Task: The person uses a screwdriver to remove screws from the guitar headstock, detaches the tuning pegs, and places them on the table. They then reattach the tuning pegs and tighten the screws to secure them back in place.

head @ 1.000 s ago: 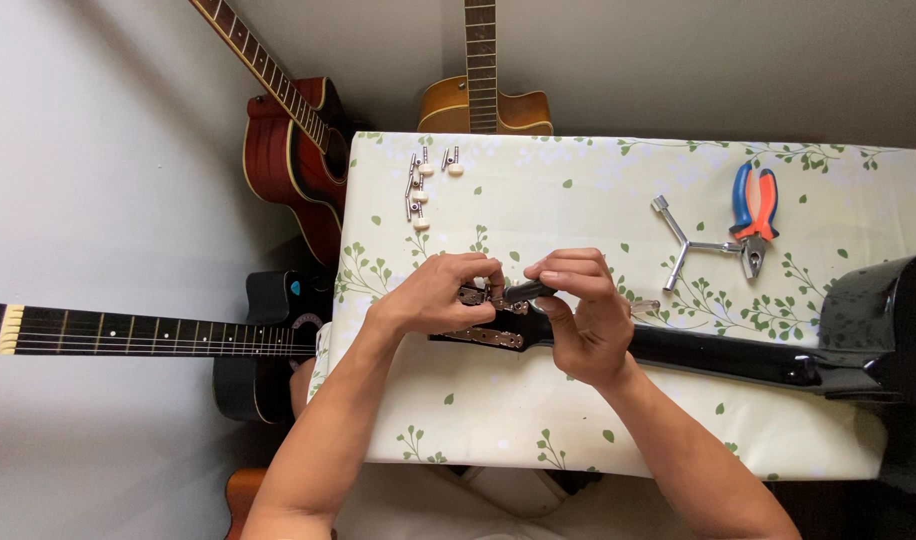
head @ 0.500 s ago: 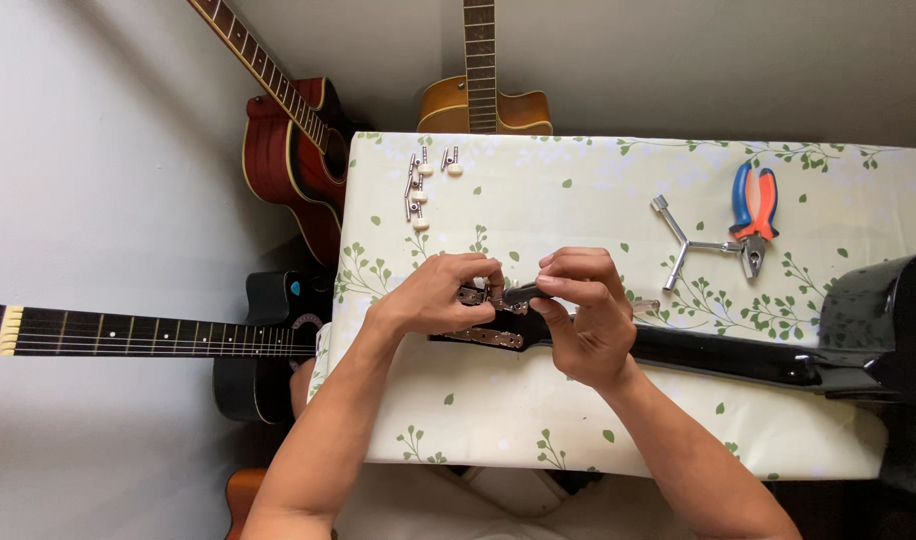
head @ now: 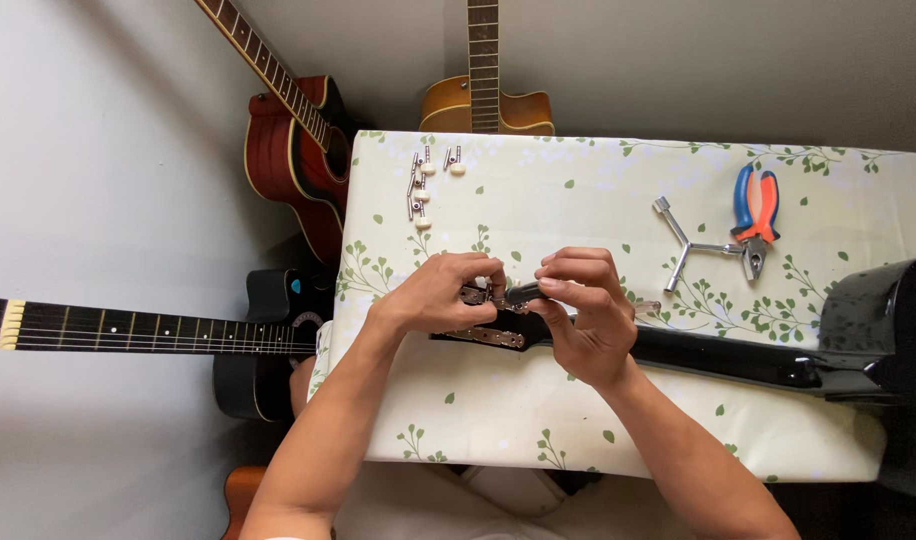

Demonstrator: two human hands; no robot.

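Both hands at black guitar headstock (head: 478, 335): left hand (head: 438, 295) fingers pinching tuner; right hand (head: 583, 310) fingers pinching small tool.

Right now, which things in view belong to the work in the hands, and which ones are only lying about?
In the work:
- left hand and right hand, fingers at the headstock
- glossy black guitar lying on the leaf-patterned tablecloth
- small metal tuner part at the headstock

Lying about:
- loose metal tuning pegs with cream knobs
- orange-and-blue pliers
- three-armed metal wrench
- red guitar, amber guitar, dark guitar beside the table
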